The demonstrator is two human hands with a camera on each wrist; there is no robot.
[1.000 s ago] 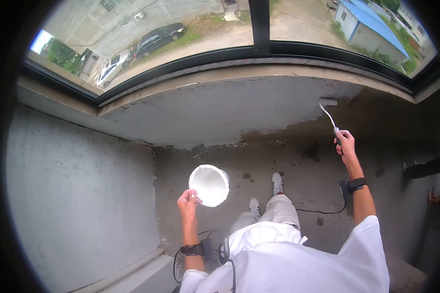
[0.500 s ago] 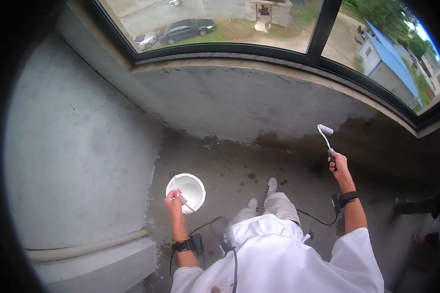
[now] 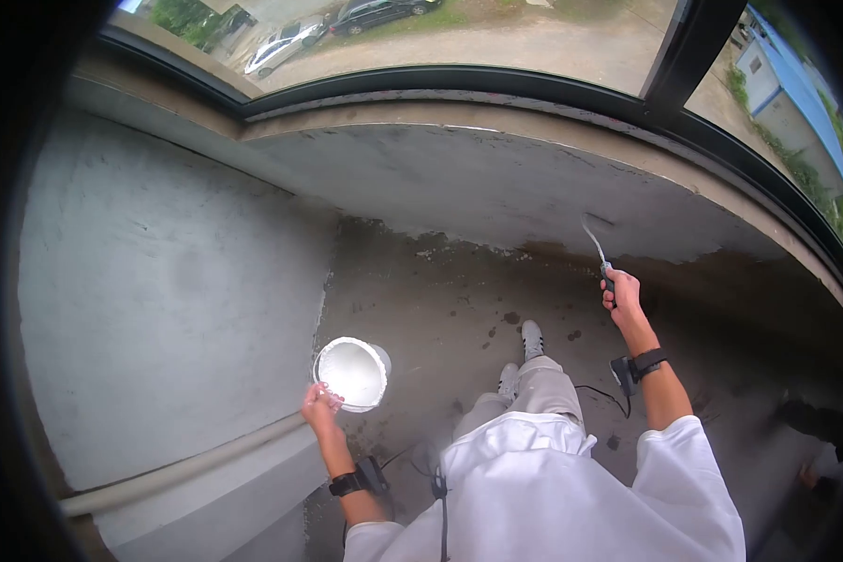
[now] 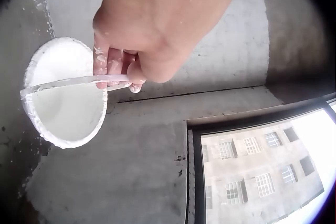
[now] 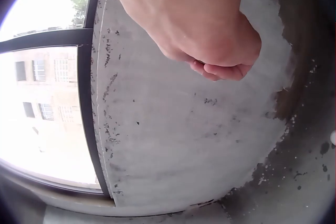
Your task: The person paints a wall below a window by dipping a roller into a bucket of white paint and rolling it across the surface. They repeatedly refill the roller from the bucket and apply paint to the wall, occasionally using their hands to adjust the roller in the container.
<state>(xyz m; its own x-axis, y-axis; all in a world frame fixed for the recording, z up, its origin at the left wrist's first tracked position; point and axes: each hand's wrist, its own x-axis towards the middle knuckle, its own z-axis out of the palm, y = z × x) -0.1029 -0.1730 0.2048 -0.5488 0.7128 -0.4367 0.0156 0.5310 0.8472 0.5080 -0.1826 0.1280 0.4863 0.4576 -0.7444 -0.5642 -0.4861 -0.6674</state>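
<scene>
Right hand (image 3: 625, 296) grips roller (image 3: 608, 278), right of centre; left hand (image 3: 322, 408) has fingers curled round bucket handle (image 4: 68, 84), lower left of centre.
Count: 2 hands, 1 roller, 1 bucket (image 3: 385, 361). Roller head at pale wall (image 3: 421, 178), upper right; best done with light, even, overlapping strokes, bucket held level.

"What sort of place?"
"Unfinished rm, prob. mid-reno. Wall (image 3: 412, 169) below window (image 3: 660, 110): pale coat w/ ragged edge, dark patches. Roller (image 3: 597, 236) & bucket (image 3: 385, 362) of white stuff below window too."
"Upstairs?"
"Yep, parked cars (image 3: 375, 14) way down outside window. Floor (image 3: 421, 309) below window's raw, spotted; exposed pipe (image 3: 197, 461) below window, far left."
</scene>
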